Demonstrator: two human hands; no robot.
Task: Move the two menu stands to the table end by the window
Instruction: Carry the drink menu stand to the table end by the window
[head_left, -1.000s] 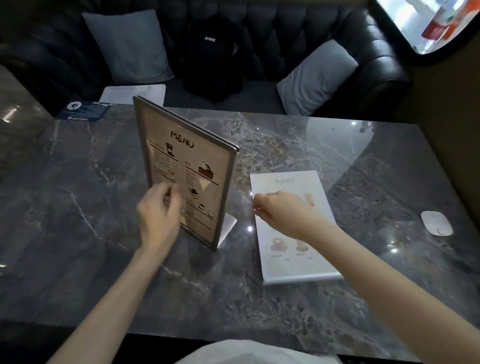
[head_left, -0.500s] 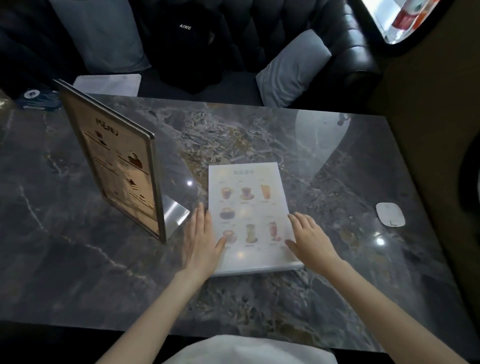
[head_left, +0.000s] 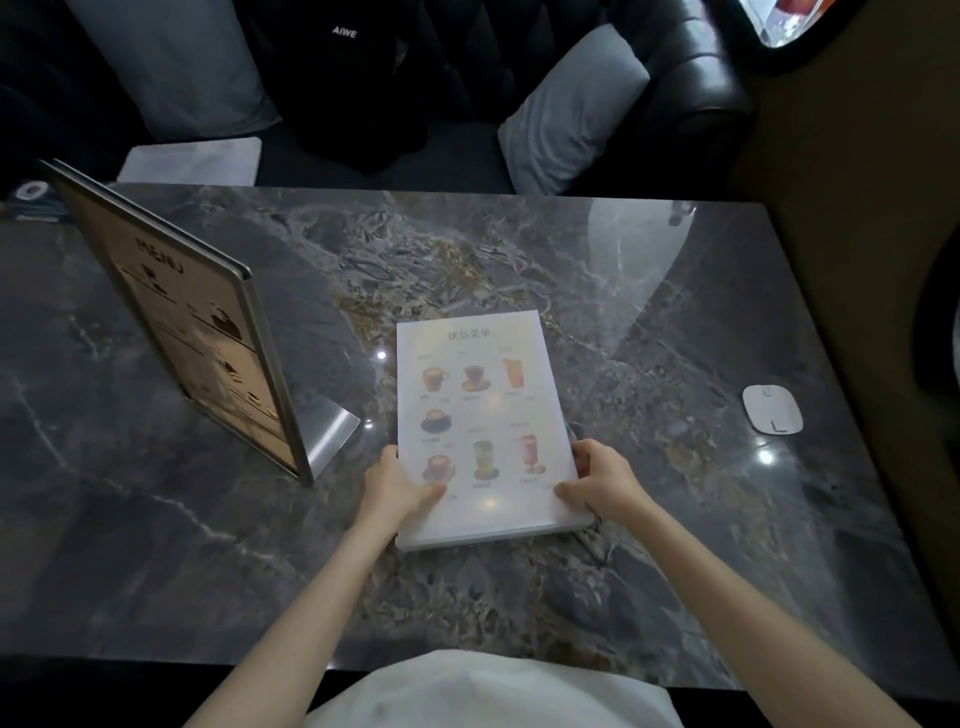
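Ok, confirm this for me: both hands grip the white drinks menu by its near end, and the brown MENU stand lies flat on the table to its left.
One detail is off. The head view shows the brown MENU stand standing upright on its metal foot, not lying flat. The rest holds: the left hand and right hand grip the white drinks menu by its near end, with the stand to its left on the table.

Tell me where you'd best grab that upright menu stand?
Probably by the two side edges of the menu stand: a tall thin panel on a small metal foot. Come from above or the near edge, pinching the frame and lifting straight up.
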